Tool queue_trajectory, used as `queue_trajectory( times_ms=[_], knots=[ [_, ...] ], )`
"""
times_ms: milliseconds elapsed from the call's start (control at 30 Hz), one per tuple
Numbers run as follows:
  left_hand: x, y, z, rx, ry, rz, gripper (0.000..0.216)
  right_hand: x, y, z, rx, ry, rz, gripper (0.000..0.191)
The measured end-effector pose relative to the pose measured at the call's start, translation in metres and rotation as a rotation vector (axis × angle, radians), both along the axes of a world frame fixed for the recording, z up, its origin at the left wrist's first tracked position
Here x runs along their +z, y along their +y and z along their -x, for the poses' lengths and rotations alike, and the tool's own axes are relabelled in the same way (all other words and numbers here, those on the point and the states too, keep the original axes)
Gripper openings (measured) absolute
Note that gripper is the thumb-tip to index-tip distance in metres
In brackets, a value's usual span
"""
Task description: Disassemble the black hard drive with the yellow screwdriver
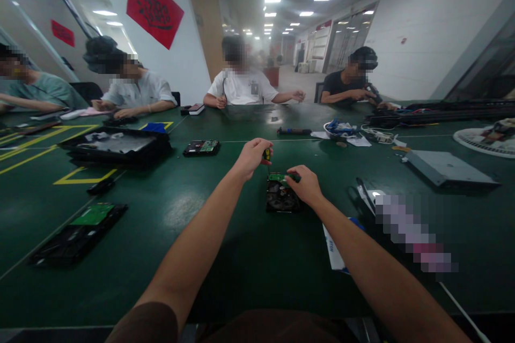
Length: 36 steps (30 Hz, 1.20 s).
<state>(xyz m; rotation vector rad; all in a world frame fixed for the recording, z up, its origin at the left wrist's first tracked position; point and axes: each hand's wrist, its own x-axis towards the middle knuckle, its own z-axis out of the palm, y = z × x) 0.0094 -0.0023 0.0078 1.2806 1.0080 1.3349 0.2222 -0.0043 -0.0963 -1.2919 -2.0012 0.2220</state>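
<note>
In front of me a hard drive [282,197] lies on the green table, its green circuit board [276,177] showing at the far end. My left hand [254,156] is closed around the yellow-and-black handle of a screwdriver [267,155]. The screwdriver stands upright, its thin shaft pointing down at the far left corner of the drive; whether the tip touches a screw is too small to tell. With bent fingers, my right hand [306,185] grips the drive's far right side, covering part of the board.
Another hard drive [201,147] and a longer black unit with a green board [80,233] lie to the left, near a black tray [116,144]. A silver metal box [450,168], a bowl of blue bits [340,128] and a phone-like pixelated object [410,230] are on the right. Several people sit opposite.
</note>
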Motion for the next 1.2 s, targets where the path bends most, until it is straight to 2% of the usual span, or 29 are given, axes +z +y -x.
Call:
queue_trajectory(
  times_ms=[167, 400, 667, 767, 967, 1200],
  knots=[
    [-0.0017, -0.0001, -0.0014, -0.037, -0.117, 0.051, 0.022, -0.0026, 0.0014, 0.0000, 0.014, -0.039, -0.015, 0.016],
    [-0.0016, 0.0004, 0.0011, 0.040, 0.048, -0.053, 0.023, -0.0027, 0.0009, 0.0012, 0.043, -0.077, -0.023, 0.012],
    [0.0016, -0.0049, -0.0012, -0.098, -0.043, 0.038, 0.024, -0.0026, 0.0008, 0.0007, 0.049, -0.076, -0.038, 0.012],
    [0.0016, -0.0046, -0.0023, -0.096, -0.054, 0.028, 0.021, -0.0023, 0.0003, 0.0005, 0.047, -0.069, -0.040, 0.012],
    [0.0022, -0.0036, 0.0006, -0.057, 0.092, -0.047, 0.024, -0.0035, 0.0009, -0.0004, 0.048, -0.066, -0.022, 0.013],
    [0.0030, -0.0063, -0.0011, -0.145, 0.002, 0.049, 0.023, -0.0041, 0.0022, -0.0006, 0.040, -0.085, -0.020, 0.013]
  ],
)
